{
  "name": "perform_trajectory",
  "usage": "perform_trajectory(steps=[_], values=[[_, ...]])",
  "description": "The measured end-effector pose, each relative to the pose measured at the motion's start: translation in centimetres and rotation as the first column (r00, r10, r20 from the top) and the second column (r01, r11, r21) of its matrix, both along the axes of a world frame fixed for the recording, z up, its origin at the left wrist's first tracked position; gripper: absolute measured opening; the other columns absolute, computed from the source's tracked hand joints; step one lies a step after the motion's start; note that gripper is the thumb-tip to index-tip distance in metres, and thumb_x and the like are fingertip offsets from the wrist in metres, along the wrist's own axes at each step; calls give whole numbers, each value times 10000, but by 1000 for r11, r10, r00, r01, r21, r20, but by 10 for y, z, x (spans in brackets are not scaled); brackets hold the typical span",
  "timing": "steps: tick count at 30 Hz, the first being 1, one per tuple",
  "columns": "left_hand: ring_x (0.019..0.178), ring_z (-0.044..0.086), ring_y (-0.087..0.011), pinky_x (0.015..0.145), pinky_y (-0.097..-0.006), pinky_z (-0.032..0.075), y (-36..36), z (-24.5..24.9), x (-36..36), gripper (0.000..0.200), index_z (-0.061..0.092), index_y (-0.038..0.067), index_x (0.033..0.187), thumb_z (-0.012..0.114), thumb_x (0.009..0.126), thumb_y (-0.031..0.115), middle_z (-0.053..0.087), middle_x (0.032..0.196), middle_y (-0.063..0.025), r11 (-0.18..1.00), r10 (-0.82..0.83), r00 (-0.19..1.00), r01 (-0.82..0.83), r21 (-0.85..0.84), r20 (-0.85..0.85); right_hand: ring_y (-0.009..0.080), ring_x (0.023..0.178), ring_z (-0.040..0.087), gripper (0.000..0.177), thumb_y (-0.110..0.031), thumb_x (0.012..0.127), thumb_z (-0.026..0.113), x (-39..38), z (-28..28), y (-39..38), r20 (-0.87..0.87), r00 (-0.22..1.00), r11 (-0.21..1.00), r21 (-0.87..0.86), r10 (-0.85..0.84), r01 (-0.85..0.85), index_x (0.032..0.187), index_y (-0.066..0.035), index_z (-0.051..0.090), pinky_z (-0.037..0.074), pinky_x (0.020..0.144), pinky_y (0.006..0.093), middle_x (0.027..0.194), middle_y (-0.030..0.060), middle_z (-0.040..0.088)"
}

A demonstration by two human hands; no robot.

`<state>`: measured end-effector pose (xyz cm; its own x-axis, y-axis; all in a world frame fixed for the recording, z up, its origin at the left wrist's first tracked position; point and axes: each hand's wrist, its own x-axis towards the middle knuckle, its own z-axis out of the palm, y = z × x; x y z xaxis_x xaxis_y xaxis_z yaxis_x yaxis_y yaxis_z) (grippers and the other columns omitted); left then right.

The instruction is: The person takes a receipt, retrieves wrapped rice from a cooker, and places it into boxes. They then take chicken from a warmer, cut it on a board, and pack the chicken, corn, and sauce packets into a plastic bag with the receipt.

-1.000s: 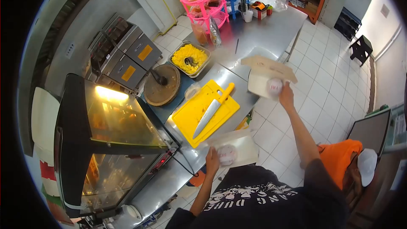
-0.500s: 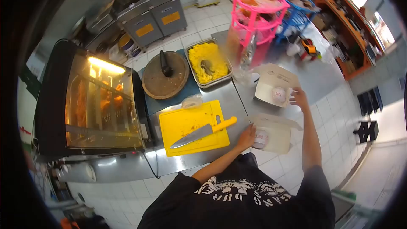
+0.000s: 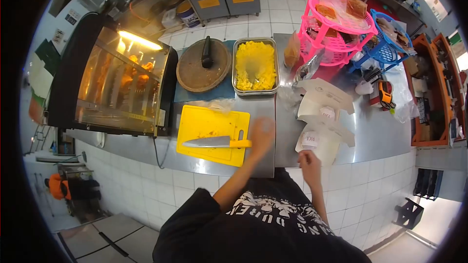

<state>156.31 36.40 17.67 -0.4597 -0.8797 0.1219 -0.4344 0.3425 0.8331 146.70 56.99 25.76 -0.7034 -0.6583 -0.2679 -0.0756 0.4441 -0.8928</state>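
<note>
My left hand (image 3: 262, 134) is blurred over the steel counter (image 3: 287, 136), just right of the yellow cutting board (image 3: 209, 131) and near the yellow handle of the knife (image 3: 217, 141) lying on it. It holds nothing I can see. My right hand (image 3: 308, 161) hangs at the counter's front edge, just below an open white food box (image 3: 319, 143) with a round white labelled pack inside. A second open box (image 3: 324, 102) sits right behind the first.
A steel tray of yellow rice (image 3: 255, 65), a round wooden block with a cleaver (image 3: 204, 65), a lit glass warmer with roast chicken (image 3: 117, 83), pink rack (image 3: 336, 24) and blue rack (image 3: 390, 39) stand on the counter. White tiled floor surrounds it.
Both boxes now rest on the counter side by side. My left hand left the near box and moved toward the knife handle; my right hand drew back from the far box to the counter edge.
</note>
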Motion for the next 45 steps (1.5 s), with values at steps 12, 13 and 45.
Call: perform_trajectory(steps=[12,13,45], values=[[1051,655,-233,941,-343,491,-62,82,46,377,605,-15,1228,551,1002,282,689,1151,-131,781,457,734,-59,622,-503,220,796,638,160,-91,858,708,-3,69,-108,-79,968,916,-312,240,-253,976,-9,636,506,688,328,865,119,641],[1090,643,-215,961,-331,487,-40,94,43,369,582,9,1289,494,1030,257,674,1204,-109,740,480,569,147,657,-668,216,828,634,189,-64,835,723,8,80,-117,-184,952,882,-364,246,-298,989,-7,631,508,694,318,917,121,632],[1366,444,-250,1166,-467,371,-25,246,377,499,395,82,1440,500,1035,355,491,1413,-57,864,438,-170,352,361,-883,280,808,610,287,110,678,747,365,164,-199,-707,658,296,-590,259,-751,937,5,683,496,715,342,923,115,639]])
